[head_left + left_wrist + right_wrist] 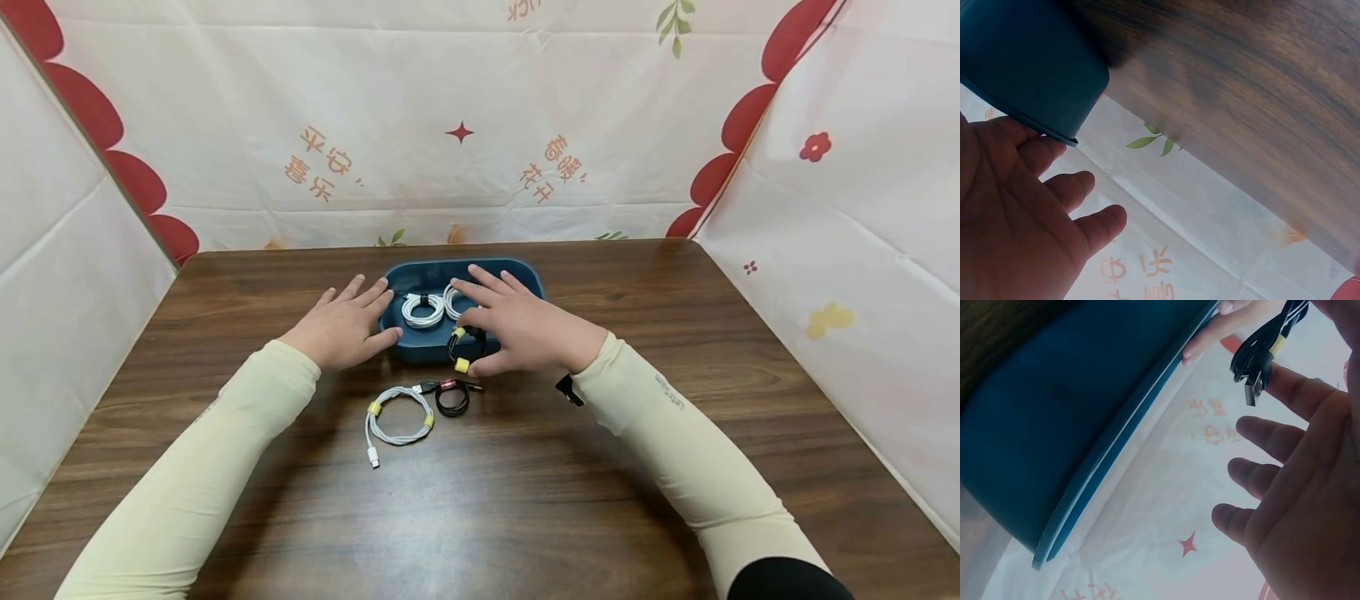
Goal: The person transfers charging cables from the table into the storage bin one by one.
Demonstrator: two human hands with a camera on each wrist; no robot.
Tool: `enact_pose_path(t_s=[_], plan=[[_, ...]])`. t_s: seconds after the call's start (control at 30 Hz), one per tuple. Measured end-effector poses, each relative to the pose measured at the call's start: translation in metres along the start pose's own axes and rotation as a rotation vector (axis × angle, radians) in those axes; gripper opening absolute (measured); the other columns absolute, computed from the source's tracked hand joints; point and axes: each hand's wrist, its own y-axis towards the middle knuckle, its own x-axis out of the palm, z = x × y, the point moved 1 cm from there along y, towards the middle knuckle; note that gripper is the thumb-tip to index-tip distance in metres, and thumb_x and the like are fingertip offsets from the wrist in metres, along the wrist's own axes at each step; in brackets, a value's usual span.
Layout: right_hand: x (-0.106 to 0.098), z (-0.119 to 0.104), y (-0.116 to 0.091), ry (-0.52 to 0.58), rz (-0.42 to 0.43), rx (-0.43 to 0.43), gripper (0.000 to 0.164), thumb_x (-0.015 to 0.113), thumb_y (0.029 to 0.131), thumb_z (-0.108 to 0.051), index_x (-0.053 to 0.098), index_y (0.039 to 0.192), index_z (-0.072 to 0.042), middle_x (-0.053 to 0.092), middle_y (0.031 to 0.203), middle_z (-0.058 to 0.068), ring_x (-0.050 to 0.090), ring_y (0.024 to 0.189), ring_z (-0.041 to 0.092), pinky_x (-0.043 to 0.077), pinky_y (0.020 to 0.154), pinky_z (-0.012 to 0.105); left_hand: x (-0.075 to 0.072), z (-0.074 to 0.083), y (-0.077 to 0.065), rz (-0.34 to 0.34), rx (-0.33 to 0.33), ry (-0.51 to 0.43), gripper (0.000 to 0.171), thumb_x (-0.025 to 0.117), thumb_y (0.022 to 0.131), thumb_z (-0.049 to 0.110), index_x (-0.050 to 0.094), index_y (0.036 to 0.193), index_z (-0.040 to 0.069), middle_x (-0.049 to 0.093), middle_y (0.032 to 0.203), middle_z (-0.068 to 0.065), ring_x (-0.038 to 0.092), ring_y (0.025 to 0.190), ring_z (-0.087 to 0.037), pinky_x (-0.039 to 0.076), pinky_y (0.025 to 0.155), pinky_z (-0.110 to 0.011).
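A dark blue plastic bin (pixel 423 350) stands toward the back of the table, with two coiled white cables (pixel 422 321) inside. At its left end my left hand (pixel 341 333) has its fingers spread; in the left wrist view, fingers of the left hand (pixel 1016 212) touch the rim of the bin (pixel 1041 69). Over the bin's front right, my right hand (pixel 525 329) pinches a coiled black cable (pixel 453 346) with yellow ties between thumb and index finger. In the right wrist view, a metal USB plug hangs from that black cable (pixel 1254 359), and the other fingers extend.
On the table in front of the bin lie a coiled white cable (pixel 397 441) with yellow ties and a small black cable coil (pixel 453 412) with a red band. White patterned cloth (pixel 457 167) surrounds the back and sides of the wooden table (pixel 562 500).
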Motion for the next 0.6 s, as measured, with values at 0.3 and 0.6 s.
enact_pose_path(t_s=[0.3,0.6], plan=[[-0.003,0.011,0.007,-0.022,0.021,0.125,0.060,0.070,0.086,-0.058,0.065,0.129,-0.018,0.021,0.163,0.011,0.002,0.151,0.034,0.009,0.115,0.063,0.000,0.000,-0.001,-0.001,0.005,-0.012,0.076,0.043,0.100,0.058,0.030,0.157,0.009,0.019,0.164,-0.010,0.007,0.150,-0.038,0.013,0.115,-0.063],[-0.012,0.024,0.015,0.042,0.051,0.243,0.063,0.074,0.084,-0.054,0.065,0.131,-0.014,0.021,0.163,0.010,0.005,0.151,0.033,0.012,0.114,0.065,-0.001,0.001,-0.001,0.001,0.010,-0.014,0.076,0.043,0.100,0.058,0.030,0.157,0.009,0.019,0.164,-0.010,0.007,0.150,-0.039,0.013,0.115,-0.063]])
